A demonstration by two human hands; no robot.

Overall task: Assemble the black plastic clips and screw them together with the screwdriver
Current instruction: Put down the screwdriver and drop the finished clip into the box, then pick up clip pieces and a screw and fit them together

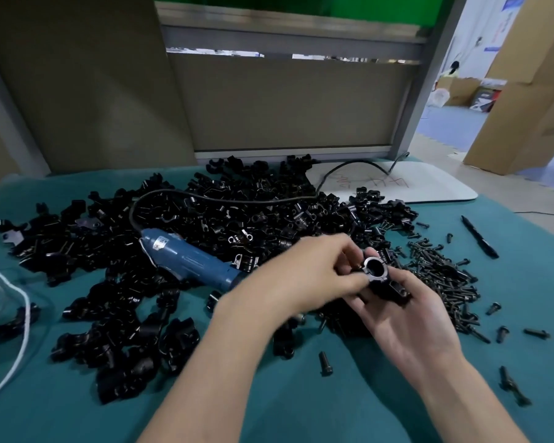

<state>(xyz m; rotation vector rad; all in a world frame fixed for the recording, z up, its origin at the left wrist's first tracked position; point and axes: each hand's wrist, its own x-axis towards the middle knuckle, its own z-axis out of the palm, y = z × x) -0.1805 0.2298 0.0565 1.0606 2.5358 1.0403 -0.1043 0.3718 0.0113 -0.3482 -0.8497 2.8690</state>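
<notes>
- A ring-shaped black plastic clip assembly (375, 267) was held between both hands above the teal cloth-covered table (301, 404), just beside the screws.
- The left hand (301, 273) was closed on the clip assembly, with thumb and fingertips pinched on the left side of the ring.
- The right hand (406, 318) was turned palm up beneath the clip assembly, with its fingers curled round the right side and underside.
- A second black plastic clip piece (397, 290) was carried in the right palm, touching the ring.
- The blue electric screwdriver (186, 259) was laid on its side on the clips, left of the hands and touched by neither. Its tip was hidden behind the left hand.
- A black cable (205, 195) was looped from the rear of the screwdriver across the clips toward the back of the table.
- A large loose heap of black plastic clips (237, 215) was spread directly on the cloth, from the left side to the middle back.
- A smaller loose heap of black screws (442, 273) was spread directly on the cloth right of the hands, with single screws scattered near it.
- A black pen (479, 237) was laid right of the screws, apart from them.
- A white board with red marks (429, 183) was laid at the back right, with a few clips on its near edge.
- A white cord (16, 314) was laid at the far left.
- An open brown cardboard box (461, 89) was stood on the floor in the right background; its contents could not be told.
</notes>
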